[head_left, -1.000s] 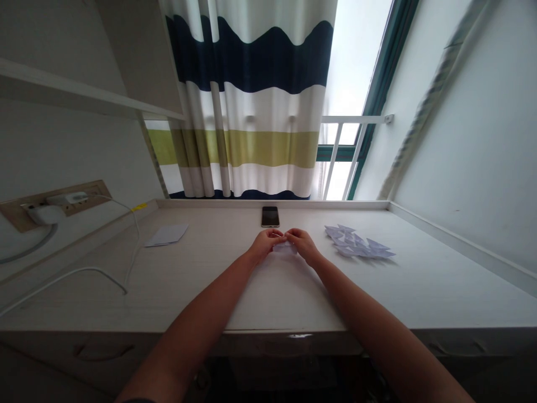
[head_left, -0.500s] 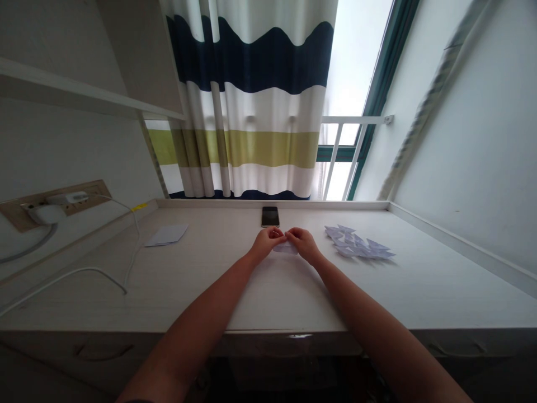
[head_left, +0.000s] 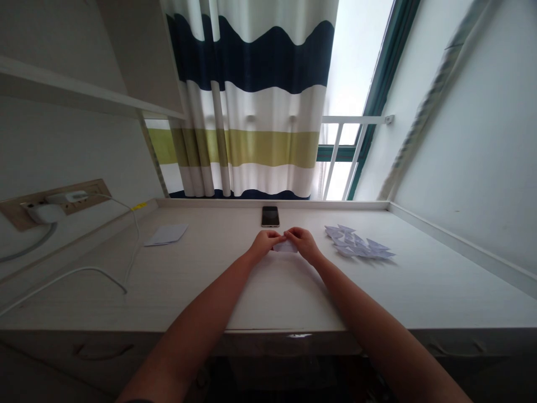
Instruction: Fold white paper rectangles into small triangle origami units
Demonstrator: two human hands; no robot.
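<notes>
- Left hand (head_left: 263,244) and right hand (head_left: 302,243) have closed slightly further over a folded paper (head_left: 286,247), though the view is too small to be sure.
- Hands nearly meet, pinching its top edge, on the counter (head_left: 210,296) just below the phone (head_left: 270,216).
- Folded paper triangles (head_left: 356,242) lie right of the phone; a white paper sheet (head_left: 166,235) lies left.

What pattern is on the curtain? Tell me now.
The curtain has wavy horizontal bands of navy, white and olive-yellow, best seen in the head view.
</notes>
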